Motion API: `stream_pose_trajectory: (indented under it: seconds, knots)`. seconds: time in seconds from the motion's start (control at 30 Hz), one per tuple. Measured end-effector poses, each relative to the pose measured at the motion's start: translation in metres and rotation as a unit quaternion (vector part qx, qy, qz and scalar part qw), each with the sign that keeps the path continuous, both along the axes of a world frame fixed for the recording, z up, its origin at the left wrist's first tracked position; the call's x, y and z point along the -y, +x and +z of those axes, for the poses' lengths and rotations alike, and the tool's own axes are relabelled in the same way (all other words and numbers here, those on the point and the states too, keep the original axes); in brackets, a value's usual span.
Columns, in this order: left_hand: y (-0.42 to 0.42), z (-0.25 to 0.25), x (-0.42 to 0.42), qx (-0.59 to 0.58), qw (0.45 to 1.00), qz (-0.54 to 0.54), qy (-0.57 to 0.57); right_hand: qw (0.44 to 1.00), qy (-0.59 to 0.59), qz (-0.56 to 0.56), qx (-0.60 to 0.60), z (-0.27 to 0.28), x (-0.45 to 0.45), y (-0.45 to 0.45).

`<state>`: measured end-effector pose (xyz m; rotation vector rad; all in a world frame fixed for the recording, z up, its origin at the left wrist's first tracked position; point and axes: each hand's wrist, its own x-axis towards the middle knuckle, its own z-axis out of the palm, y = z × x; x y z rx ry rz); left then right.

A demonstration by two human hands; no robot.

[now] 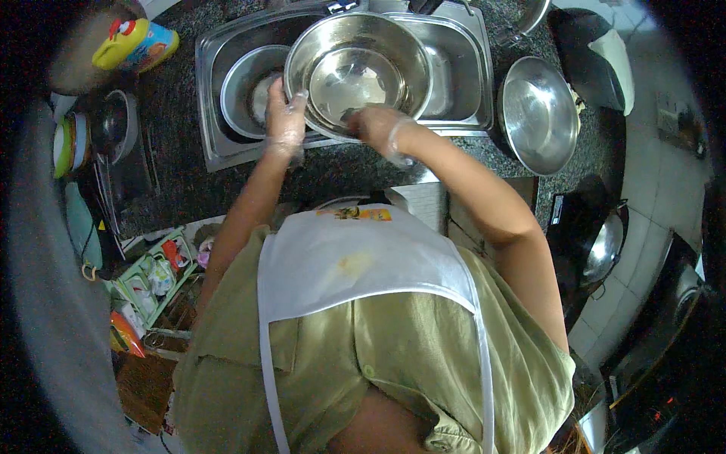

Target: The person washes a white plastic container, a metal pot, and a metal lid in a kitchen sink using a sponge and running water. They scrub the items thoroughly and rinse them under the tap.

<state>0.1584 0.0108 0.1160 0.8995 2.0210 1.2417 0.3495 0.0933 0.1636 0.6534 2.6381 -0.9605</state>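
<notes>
A large stainless steel basin [354, 62] is held tilted above the double sink, its shiny inside turned up towards me. My left hand [286, 116], in a clear plastic glove, grips the basin's left rim. At the near side of its rim, my right hand [377, 127], gloved the same way, reaches into the basin. Its fingers are closed on a small dark pad [350, 117], blurred and mostly hidden. Behind my left hand, a metal pot [241, 85] stands in the left bowl of the sink [207, 105], partly covered by the basin.
A steel bowl [539, 116] leans on the counter right of the sink. A wok [604, 249] sits further right. At the left are a yellow-capped bottle [139, 45], a dish rack with plates [71, 142], and a green basket [153, 278] of small packets. The dark stone counter [176, 187] runs along the front.
</notes>
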Motion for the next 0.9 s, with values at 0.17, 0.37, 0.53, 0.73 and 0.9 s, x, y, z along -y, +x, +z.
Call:
stream_pose_trajectory:
  seconds: [0.17, 0.37, 0.53, 0.73, 0.9]
  knots:
    - [0.014, -0.004, -0.023, 0.162, 0.972, 0.076, 0.153, 0.975, -0.201, -0.08, -0.053, -0.022, 0.016, -0.065]
    - [-0.014, -0.006, -0.038, 0.139, 0.972, 0.086, 0.168, 0.917, 0.248, 0.249, 0.189, -0.016, -0.041, 0.032]
    - [-0.014, -0.001, -0.03, 0.023, 0.997, 0.04, 0.066, 0.922, 0.252, 0.232, 0.178, 0.008, -0.048, 0.033]
    - [0.036, -0.009, 0.002, 0.045, 0.998, 0.032, 0.043, 0.995, 0.075, -0.02, 0.056, -0.008, 0.029, -0.024]
    - [-0.041, -0.03, -0.048, 0.009, 0.993, -0.104, 0.059, 0.94, 0.291, 0.139, 0.112, 0.003, -0.036, 0.052]
